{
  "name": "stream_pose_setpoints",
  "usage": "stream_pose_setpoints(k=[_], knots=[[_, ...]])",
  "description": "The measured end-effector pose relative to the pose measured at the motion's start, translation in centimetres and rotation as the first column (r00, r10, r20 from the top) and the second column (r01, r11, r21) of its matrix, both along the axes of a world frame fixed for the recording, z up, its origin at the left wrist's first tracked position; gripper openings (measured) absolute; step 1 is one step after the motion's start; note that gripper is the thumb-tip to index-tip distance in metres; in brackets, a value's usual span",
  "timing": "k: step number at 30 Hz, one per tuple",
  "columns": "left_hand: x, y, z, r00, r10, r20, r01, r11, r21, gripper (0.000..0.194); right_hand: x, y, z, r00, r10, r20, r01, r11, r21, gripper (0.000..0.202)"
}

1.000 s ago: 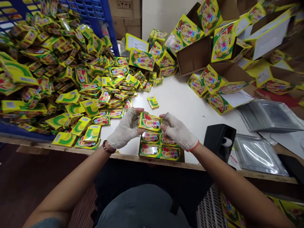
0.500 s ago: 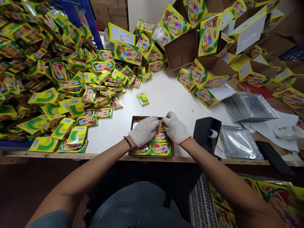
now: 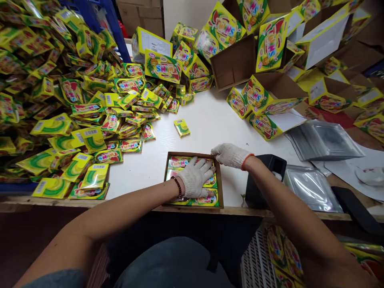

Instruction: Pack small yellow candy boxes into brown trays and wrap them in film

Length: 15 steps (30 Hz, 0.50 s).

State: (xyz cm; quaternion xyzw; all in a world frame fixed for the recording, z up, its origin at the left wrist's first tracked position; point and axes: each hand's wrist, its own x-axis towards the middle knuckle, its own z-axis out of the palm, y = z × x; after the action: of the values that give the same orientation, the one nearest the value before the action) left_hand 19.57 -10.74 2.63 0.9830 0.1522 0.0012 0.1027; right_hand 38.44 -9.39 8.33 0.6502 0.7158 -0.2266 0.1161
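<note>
White table (image 3: pixel 207 116); loose packs (image 3: pixel 90 108) heaped at left, cartons (image 3: pixel 271 44) at back right. Tray (image 3: pixel 220 184) by front edge, packs (image 3: pixel 205 199) inside in rows. Left hand (image 3: pixel 195 178) spread wide, palm down on packs; right hand (image 3: pixel 229 155) bunched at tray's far right corner, cannot tell whether gripping.

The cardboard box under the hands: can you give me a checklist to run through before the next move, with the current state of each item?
1. Cardboard box sitting open side up on the white tabletop: ok.
2. Visible Twins gum packs in it lying flat, logo up: ok.
3. Packs beneath the left hand level: cannot tell, the hand covers them.
4. Both hands clear of the box: not ok, the left is spread over the packs.
5. Right hand gripping the far right corner: cannot tell, its fingertips are there.
6. Single loose pack apart from the box: ok, it lies beyond it.
</note>
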Motion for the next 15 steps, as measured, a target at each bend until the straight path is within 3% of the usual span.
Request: stream_pose_setpoints(k=[3, 5, 7, 9, 12, 13, 15], knots=[[-0.6, 0.9, 1.3, 0.993, -0.026, 0.119, 0.045, 0.986, -0.158, 0.054, -1.1, 3.3, -0.1, 0.999, -0.026, -0.023, 0.027, 0.997, 0.067, 0.025], [-2.1, 1.9, 2.2, 0.964, 0.069, 0.258, -0.002, 0.968, -0.252, 0.032, -2.6, 6.1, -1.3, 0.992, -0.103, -0.078, 0.117, 0.973, 0.197, 0.023], [-4.7, 3.4, 2.7, 0.886, 0.261, 0.382, -0.168, 0.951, -0.26, 0.023, -4.7, 8.7, -3.2, 0.975, -0.176, -0.137, 0.209, 0.937, 0.28, 0.024], [-8.6, 5.3, 2.8, 0.795, 0.455, 0.401, -0.419, 0.89, -0.181, 0.018, -6.8, 11.0, -5.2, 0.957, -0.239, -0.166, 0.278, 0.917, 0.285, 0.033], [-15.4, 8.4, 2.4, 0.7, 0.702, 0.13, -0.712, 0.699, 0.058, 0.024, -8.7, 13.3, -7.6, 0.931, -0.302, -0.205, 0.344, 0.914, 0.215, 0.047], [-17.3, 9.3, 2.1, 0.669, 0.743, -0.009, -0.734, 0.663, 0.146, 0.028, -8.9, 13.7, -8.0, 0.923, -0.313, -0.225, 0.358, 0.913, 0.196, 0.048], [-20.1, 10.7, 1.5, 0.635, 0.75, -0.186, -0.709, 0.661, 0.248, 0.035, -8.4, 14.0, -8.5, 0.897, -0.343, -0.278, 0.397, 0.901, 0.172, 0.047]])
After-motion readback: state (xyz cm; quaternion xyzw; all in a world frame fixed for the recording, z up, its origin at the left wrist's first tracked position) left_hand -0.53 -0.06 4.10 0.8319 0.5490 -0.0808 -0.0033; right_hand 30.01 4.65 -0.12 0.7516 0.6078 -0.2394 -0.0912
